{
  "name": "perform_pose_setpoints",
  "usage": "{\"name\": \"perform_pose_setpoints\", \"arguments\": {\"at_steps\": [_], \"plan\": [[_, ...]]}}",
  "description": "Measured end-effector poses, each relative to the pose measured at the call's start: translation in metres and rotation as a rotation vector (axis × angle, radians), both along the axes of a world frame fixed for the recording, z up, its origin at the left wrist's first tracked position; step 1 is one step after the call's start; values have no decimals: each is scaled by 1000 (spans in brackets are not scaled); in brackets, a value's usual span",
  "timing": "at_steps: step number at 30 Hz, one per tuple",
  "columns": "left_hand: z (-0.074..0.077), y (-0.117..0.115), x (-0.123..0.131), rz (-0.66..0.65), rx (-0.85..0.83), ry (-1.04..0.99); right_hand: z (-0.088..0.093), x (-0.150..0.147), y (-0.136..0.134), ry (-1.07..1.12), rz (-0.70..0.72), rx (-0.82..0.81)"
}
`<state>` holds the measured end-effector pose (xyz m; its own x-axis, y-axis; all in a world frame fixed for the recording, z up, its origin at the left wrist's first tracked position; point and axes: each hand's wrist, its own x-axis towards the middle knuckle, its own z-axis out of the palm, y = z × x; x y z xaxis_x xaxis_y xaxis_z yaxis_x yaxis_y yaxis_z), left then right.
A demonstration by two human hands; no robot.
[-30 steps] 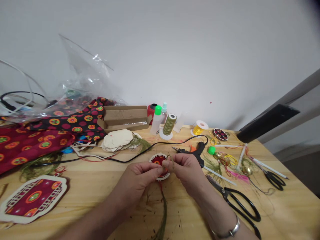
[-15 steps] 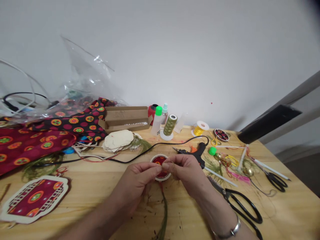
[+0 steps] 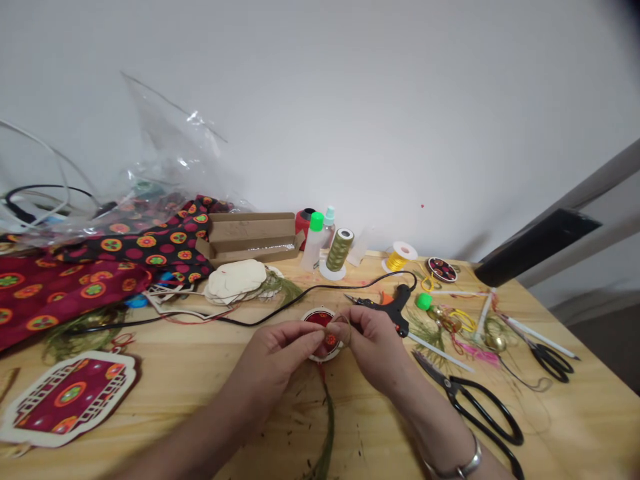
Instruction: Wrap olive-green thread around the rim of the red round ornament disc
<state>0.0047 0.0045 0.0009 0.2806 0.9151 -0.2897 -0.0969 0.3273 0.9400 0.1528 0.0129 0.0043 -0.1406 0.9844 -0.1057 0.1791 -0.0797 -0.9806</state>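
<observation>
Closest to us, a long, thin green tassel (image 3: 327,427) lies on the wood table (image 3: 250,440), with a bit of red string (image 3: 322,373) at its top. Next come the two hands. The left hand (image 3: 285,353) has its thumb and finger squeezed together; I can't tell what is between them. The right hand (image 3: 367,340) is pinched too, holding a thin, greenish thread (image 3: 346,320) that makes a little loop. Under the fingertips, just past the tassel, is a round charm (image 3: 319,318). It has a pale rim and dark red cloth with a bright orange-red flower. The fingers hide some of it. Farther back lies a black glue gun (image 3: 395,310).
</observation>
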Motion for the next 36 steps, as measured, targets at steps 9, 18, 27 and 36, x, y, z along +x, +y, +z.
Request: {"name": "perform_pose_setpoints", "arguments": {"at_steps": [9, 18, 27, 36], "plan": [[4, 4, 0, 136, 151, 199, 1, 9, 6, -140, -120, 79], [-5, -8, 3, -3, 318, 398, 3, 6, 6, 32, -124, -37], [-16, -11, 4, -131, 495, 506, -3, 4, 2, 375, -32, -195], [-9, -8, -1, 65, 525, 456, -1, 3, 1, 403, -49, -204]]}}
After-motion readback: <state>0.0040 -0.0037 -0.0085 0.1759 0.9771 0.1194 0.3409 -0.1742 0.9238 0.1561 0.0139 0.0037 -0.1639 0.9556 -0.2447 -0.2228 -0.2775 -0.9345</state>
